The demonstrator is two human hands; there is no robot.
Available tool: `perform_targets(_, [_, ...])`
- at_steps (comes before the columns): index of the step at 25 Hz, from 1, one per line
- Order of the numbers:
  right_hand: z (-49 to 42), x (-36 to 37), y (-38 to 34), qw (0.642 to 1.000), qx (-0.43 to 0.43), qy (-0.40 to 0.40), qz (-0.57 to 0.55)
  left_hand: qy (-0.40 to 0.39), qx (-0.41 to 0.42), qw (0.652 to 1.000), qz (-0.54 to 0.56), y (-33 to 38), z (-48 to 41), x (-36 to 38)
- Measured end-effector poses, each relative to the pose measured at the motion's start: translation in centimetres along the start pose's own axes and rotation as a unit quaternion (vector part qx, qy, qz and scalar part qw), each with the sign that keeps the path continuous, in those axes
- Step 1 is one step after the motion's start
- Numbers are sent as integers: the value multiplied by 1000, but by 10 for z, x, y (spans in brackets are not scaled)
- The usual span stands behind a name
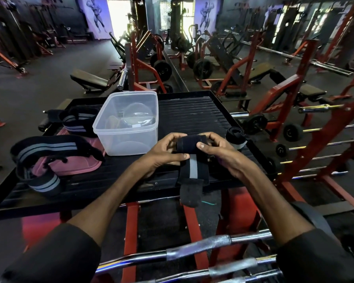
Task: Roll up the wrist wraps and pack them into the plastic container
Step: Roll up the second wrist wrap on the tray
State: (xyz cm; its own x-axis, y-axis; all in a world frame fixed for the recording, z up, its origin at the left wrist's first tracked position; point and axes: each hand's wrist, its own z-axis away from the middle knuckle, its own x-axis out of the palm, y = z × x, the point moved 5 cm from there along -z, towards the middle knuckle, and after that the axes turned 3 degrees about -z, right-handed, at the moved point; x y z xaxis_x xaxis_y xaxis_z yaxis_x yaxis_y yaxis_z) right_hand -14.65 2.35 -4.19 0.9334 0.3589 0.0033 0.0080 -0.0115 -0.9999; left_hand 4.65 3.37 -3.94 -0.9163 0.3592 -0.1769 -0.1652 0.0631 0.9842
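Note:
My left hand [166, 152] and my right hand [217, 151] both grip a black wrist wrap [189, 145], partly rolled between the fingers. Its loose tail with a grey stripe [193, 170] hangs over the front edge of the black ribbed platform [192, 115]. The clear plastic container [129, 123] stands open just left of my hands. Two unrolled black wraps with grey stripes lie to its left, one at the near left [43, 156], one further back [78, 121]. Another wrap [236, 137] lies at the platform's right edge.
A pink lid [78, 160] lies under the left wraps beside the container. Chrome barbells [192, 252] cross in front of me below the platform. Red gym racks and benches [274, 94] surround the platform, with a bar rack at right.

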Motion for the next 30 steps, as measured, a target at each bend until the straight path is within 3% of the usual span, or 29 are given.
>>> perform_targets(3, [3, 2, -4, 998, -63, 10, 21, -85, -72, 993, 32, -10, 1, 1])
perform_targets(5, [5, 6, -9, 994, -98, -1, 54, -79, -76, 993, 31, -12, -1, -1])
perform_targets(8, [5, 10, -13, 985, -131, -17, 110, -25, -15, 999, -15, -5, -1, -1])
perform_targets(10, [6, 11, -13, 991, -100, -51, 75, 10, 31, 998, -49, -1, -1, -3])
perform_targets(12, [5, 13, -12, 994, -18, -80, -72, 31, 68, 995, -72, 2, -1, -5])
perform_targets(14, [-1, 13, -12, 988, 37, -34, -146, 53, 103, 988, -104, 5, 1, -6])
perform_targets(16, [-4, 13, -10, 994, 64, 8, -90, 88, 137, 976, -146, 7, 4, -6])
perform_targets(22, [1, 15, -8, 997, 69, -25, 0, 146, 201, 948, -197, 16, 6, -5])
perform_targets(24, [-1, 15, -10, 998, 48, -6, -35, 105, 161, 971, -144, 12, 3, -2])
perform_targets(26, [-2, 15, -8, 996, 31, 18, -77, 35, 81, 996, 5, 9, 2, 3])
perform_targets(28, [-3, 15, -4, 997, 14, 34, -74, -9, 7, 989, 149, 9, 1, 8])
perform_targets(30, [-4, 18, -3, 997, -10, 36, -69, -25, -33, 979, 200, 9, -1, 10])
